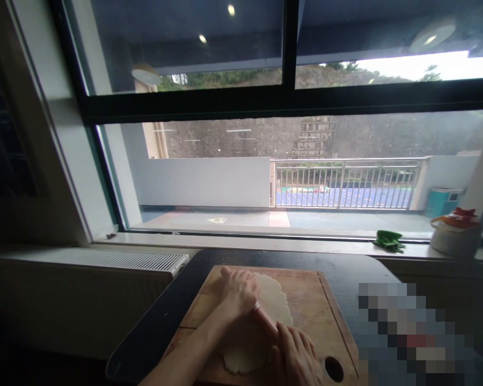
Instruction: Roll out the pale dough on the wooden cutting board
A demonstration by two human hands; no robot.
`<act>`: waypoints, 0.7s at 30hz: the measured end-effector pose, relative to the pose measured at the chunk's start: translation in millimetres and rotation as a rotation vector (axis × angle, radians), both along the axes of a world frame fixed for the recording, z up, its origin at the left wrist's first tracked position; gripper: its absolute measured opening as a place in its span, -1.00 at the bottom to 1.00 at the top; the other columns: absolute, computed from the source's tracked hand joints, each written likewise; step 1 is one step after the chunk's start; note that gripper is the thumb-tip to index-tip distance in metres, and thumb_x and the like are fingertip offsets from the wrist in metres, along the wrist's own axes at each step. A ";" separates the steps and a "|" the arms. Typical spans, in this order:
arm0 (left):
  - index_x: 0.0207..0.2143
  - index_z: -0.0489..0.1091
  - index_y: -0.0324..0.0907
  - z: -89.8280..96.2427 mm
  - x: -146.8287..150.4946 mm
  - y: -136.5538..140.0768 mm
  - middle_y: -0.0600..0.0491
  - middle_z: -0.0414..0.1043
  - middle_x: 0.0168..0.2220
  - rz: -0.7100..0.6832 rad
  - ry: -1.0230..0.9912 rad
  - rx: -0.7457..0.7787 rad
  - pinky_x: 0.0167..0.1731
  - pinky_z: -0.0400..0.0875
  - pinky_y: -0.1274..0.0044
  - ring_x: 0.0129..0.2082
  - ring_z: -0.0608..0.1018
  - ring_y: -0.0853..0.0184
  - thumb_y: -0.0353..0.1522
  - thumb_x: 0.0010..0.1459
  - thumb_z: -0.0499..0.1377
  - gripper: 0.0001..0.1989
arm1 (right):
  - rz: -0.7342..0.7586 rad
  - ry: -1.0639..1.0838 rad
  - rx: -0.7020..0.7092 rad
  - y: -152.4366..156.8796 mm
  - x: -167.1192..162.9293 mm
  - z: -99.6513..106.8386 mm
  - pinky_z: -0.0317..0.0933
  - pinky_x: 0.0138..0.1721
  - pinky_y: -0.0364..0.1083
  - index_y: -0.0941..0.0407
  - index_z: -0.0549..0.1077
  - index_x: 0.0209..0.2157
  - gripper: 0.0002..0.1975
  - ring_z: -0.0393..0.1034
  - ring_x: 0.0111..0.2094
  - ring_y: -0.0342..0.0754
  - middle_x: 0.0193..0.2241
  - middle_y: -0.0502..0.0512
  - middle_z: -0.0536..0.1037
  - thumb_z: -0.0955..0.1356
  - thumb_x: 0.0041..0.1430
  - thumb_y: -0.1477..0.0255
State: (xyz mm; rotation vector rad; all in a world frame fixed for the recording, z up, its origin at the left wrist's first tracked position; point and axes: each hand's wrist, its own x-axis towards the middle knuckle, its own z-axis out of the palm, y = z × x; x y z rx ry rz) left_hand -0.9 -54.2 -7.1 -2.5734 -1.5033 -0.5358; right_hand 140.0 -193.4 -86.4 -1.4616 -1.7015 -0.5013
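Note:
A flat, uneven sheet of pale dough [274,289] lies on a wooden cutting board [306,300]. Across it, at a slant, runs a rolling pin [266,320], of which only the middle part shows. My left hand [239,289] is closed over its far left end, near the board's upper edge. At the near right end, my right hand [297,351] rests over the pin with its fingers bent across it. Dough shows on both sides of the pin, and its lower edge is ragged. Both ends of the pin are hidden under my hands.
The board sits on a dark table [153,321] below a window. A radiator [137,261] stands to the left. On the sill are a green leafy thing [388,240] and a pale container with an orange top [455,236]. A blurred patch covers the right side.

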 end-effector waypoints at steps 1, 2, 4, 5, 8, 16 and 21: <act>-0.04 0.40 -0.12 1.8 10.9 5.6 -0.05 0.45 -0.08 0.022 0.003 -0.019 0.07 0.11 0.30 -0.02 0.38 0.21 -0.24 0.20 -0.13 -0.58 | -0.005 -0.025 -0.020 1.2 8.0 3.5 0.26 -0.21 0.01 0.07 0.27 -0.01 -0.67 0.42 -0.23 0.05 -0.24 0.10 0.52 0.24 0.16 0.39; -0.06 0.41 -0.11 3.3 22.6 12.3 -0.05 0.46 -0.09 0.056 0.004 -0.042 0.06 0.11 0.28 -0.03 0.39 0.19 -0.21 0.18 -0.12 -0.58 | -0.019 -0.048 -0.034 2.4 16.7 7.1 0.27 -0.21 0.00 0.07 0.29 -0.03 -0.69 0.42 -0.22 0.04 -0.24 0.09 0.52 0.24 0.16 0.38; -0.10 0.41 -0.11 5.0 46.4 27.7 -0.08 0.45 -0.09 0.141 0.009 -0.110 0.02 0.14 0.22 -0.03 0.38 0.13 -0.16 0.13 -0.08 -0.58 | -0.045 -0.087 -0.065 4.1 34.0 13.7 0.29 -0.22 -0.03 0.07 0.31 -0.04 -0.70 0.43 -0.22 0.02 -0.23 0.08 0.53 0.25 0.17 0.38; -0.11 0.40 -0.12 5.1 57.5 35.4 -0.09 0.45 -0.09 0.179 0.015 -0.153 -0.01 0.17 0.20 -0.03 0.39 0.10 -0.15 0.10 -0.05 -0.59 | -0.048 -0.104 -0.079 4.6 41.8 16.5 0.30 -0.23 -0.05 0.08 0.32 -0.04 -0.70 0.43 -0.21 0.01 -0.22 0.08 0.53 0.25 0.18 0.38; -0.15 0.39 -0.16 4.1 82.5 53.9 -0.13 0.45 -0.11 0.235 0.034 -0.243 -0.06 0.23 0.20 -0.04 0.39 0.06 -0.18 0.06 -0.04 -0.60 | -0.011 -0.132 -0.097 5.5 57.9 21.1 0.31 -0.21 -0.13 0.10 0.29 0.00 -0.68 0.43 -0.20 -0.05 -0.20 0.06 0.53 0.24 0.20 0.41; -0.11 0.37 -0.12 6.4 70.9 42.6 -0.06 0.43 -0.06 0.157 0.047 -0.151 -0.02 0.20 0.22 -0.01 0.37 0.13 -0.22 0.13 -0.10 -0.61 | 0.067 -0.032 -0.095 0.4 52.2 25.3 0.30 -0.16 -0.12 0.08 0.25 0.04 -0.66 0.40 -0.17 -0.06 -0.22 0.06 0.50 0.23 0.22 0.42; -0.16 0.43 -0.11 5.0 29.3 14.0 -0.02 0.45 -0.08 0.071 0.057 -0.063 0.06 0.11 0.28 -0.01 0.37 0.19 -0.28 0.20 -0.15 -0.62 | 0.067 0.074 -0.158 -17.3 36.4 44.3 0.24 -0.09 -0.06 0.02 0.30 -0.02 -0.70 0.34 -0.12 -0.03 -0.22 0.03 0.48 0.26 0.19 0.41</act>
